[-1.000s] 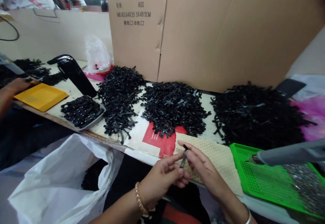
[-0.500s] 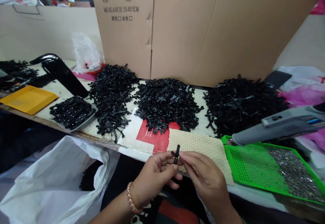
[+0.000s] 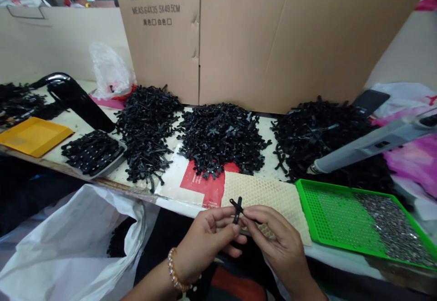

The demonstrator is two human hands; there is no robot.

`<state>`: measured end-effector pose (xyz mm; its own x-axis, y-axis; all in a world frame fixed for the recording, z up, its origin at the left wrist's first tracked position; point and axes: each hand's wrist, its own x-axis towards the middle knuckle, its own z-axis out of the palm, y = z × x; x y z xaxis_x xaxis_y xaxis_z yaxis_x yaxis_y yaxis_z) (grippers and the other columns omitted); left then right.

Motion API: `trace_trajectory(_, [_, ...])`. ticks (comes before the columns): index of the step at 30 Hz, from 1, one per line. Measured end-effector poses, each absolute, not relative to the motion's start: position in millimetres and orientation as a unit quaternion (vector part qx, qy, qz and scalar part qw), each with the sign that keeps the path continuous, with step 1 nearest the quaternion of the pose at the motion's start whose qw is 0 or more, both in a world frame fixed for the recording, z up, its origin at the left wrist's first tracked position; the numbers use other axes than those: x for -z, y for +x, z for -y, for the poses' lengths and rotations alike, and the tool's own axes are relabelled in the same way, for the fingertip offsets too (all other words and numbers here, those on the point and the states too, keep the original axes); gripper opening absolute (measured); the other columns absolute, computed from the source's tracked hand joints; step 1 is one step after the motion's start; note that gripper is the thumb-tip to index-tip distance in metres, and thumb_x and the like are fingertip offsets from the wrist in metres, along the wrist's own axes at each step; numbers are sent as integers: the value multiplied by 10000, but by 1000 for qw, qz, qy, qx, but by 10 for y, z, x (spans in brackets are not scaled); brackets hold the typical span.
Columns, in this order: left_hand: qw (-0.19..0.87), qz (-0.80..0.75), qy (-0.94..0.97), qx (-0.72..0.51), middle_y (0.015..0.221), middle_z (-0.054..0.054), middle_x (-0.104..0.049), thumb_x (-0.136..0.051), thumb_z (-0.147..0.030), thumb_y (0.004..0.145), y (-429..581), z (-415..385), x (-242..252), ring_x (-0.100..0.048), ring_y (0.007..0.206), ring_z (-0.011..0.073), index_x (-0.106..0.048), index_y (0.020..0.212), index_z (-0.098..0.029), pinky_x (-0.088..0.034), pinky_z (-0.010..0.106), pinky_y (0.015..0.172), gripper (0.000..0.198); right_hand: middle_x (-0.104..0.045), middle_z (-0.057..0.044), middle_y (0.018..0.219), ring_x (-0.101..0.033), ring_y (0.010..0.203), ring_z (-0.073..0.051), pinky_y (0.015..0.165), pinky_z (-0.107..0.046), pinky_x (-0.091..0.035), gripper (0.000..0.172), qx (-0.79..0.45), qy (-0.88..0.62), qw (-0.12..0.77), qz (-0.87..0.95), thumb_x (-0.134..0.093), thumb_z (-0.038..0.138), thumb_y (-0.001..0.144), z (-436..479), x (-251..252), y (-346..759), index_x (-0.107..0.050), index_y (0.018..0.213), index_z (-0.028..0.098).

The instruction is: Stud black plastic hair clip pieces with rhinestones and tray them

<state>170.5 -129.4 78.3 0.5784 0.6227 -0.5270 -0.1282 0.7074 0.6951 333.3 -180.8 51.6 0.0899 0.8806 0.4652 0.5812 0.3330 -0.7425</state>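
Small black plastic pieces (image 3: 238, 204) form a crossed shape between my hands, just above the near table edge. My left hand (image 3: 210, 235) pinches the lower end of the upright piece, with a beaded bracelet at the wrist. With thumb and forefinger together, my right hand (image 3: 276, 232) grips the right end of the slanted piece. Behind them lies a beige textured mat (image 3: 266, 194). A heap of black pieces (image 3: 221, 137) stands beyond the mat, with another heap (image 3: 146, 128) to its left and a third (image 3: 324, 137) to its right.
A green tray (image 3: 341, 237) of small metal parts is at right, below a grey power screwdriver (image 3: 368, 148). At left are a filled shallow tray (image 3: 112, 169), a black curved object (image 3: 80, 98) and a yellow tray (image 3: 37, 137). A white sack (image 3: 82, 232) hangs in front; cardboard (image 3: 256, 41) stands behind.
The slanted black piece now sticks out further across the upright one. The grey screwdriver has swung up and away from the green tray. The view has shifted slightly.
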Motion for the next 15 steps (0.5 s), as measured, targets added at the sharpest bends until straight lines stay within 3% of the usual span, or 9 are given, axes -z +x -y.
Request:
trace_trajectory(7, [821, -411, 320, -232, 881, 91, -677, -837, -385, 588, 1713, 1278, -755, -648, 758, 164, -662, 1028, -117, -529, 228, 595, 544, -658, -68, 950, -641, 882, -191, 769, -296, -560, 142, -165, -548, 469, 673, -569, 157, 903, 1807, -449, 3380, -659, 995, 216])
trace_trajectory(11, [810, -408, 340, -250, 882, 94, -687, -774, -424, 671, 1756, 1297, -722, -639, 837, 182, -700, 969, -127, -533, 245, 654, 427, -651, -74, 980, -631, 909, -196, 782, -315, -562, 225, -145, -545, 457, 688, -553, 121, 903, 1839, -376, 3378, -645, 1080, 227])
trace_trajectory(15, [780, -440, 330, -299, 817, 81, -691, -726, -465, 709, 1862, 1284, -609, -614, 725, 133, -715, 841, -113, -475, 187, 581, 376, -656, -70, 1023, -629, 952, -198, 816, -317, -556, 307, -104, -549, 415, 718, -510, 107, 918, 1876, -356, 3300, -625, 1169, 241])
